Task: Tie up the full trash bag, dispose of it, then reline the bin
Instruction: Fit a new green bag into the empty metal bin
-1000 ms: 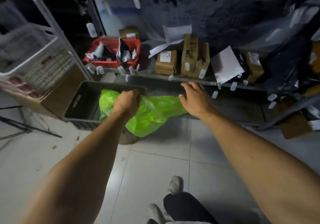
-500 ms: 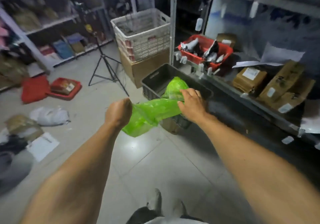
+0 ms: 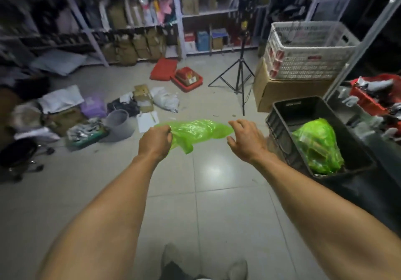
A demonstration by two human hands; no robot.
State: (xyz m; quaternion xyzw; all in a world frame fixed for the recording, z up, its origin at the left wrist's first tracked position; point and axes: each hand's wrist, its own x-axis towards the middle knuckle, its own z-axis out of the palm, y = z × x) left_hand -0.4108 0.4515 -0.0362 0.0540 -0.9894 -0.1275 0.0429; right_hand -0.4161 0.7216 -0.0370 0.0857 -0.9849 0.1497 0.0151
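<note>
Off to the left, the grey bin (image 3: pixel 119 122) lies tipped on the floor, nearer the left hand (image 3: pixel 154 142), which is fisted on the fresh green liner (image 3: pixel 196 131), stretched crosswise. Right hand (image 3: pixel 245 141) hovers slack-fingered at its far end.

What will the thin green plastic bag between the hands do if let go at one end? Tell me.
The thin green plastic bag likely flops: it already sags below the left hand. Probably very light and empty, since it looks crumpled flat. The right hand looks open beside it.
</note>
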